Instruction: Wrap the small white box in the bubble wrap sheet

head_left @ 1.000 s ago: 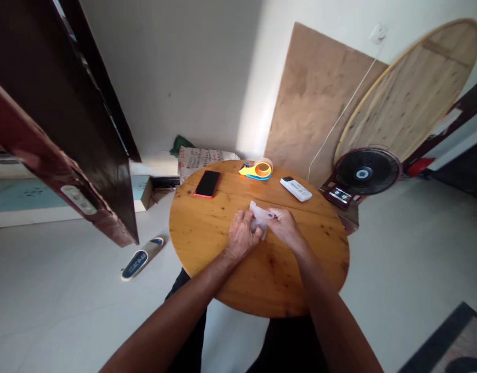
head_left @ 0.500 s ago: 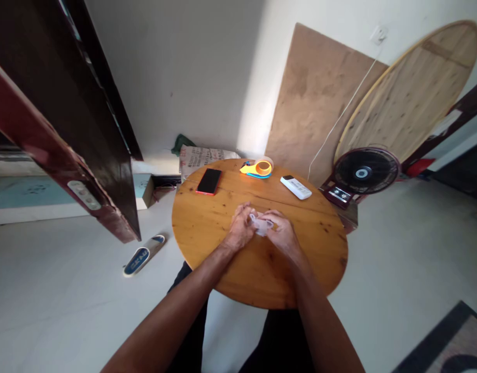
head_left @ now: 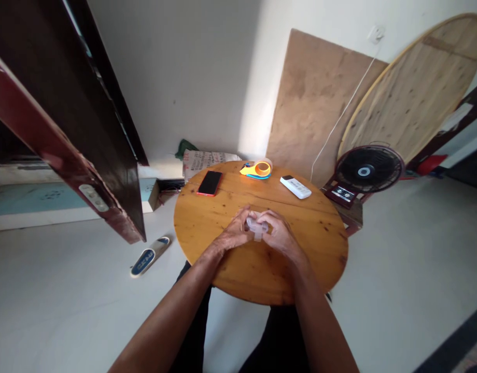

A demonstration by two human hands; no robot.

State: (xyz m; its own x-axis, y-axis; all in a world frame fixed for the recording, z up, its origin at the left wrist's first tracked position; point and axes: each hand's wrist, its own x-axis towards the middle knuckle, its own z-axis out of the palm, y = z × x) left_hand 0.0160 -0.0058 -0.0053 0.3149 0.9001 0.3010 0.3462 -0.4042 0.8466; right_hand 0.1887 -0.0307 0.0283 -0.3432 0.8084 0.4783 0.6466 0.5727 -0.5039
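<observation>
Left hand [head_left: 235, 231] and right hand [head_left: 280, 234] both had a grip on the translucent whitish plastic piece [head_left: 258, 229], one from each side, fingers curled in. Piece sat between them, over the middle of the round wooden table [head_left: 257, 274]; folds partly covered by fingers, a narrow strip hung toward the near side. Couldn't tell if it touched the tabletop.

Far side of table, left to right: red-edged phone [head_left: 210, 183], screen dark; yellow-orange and blue tape dispenser [head_left: 256, 170], narrow end left; white remote [head_left: 296, 187], lying at a slant, dark end far left. All well apart from each other, none touched by a hand.

Off table: black fan [head_left: 365, 171] to the right, slipper [head_left: 150, 257] on floor to the left, printed sack [head_left: 212, 156] behind the far left edge.
</observation>
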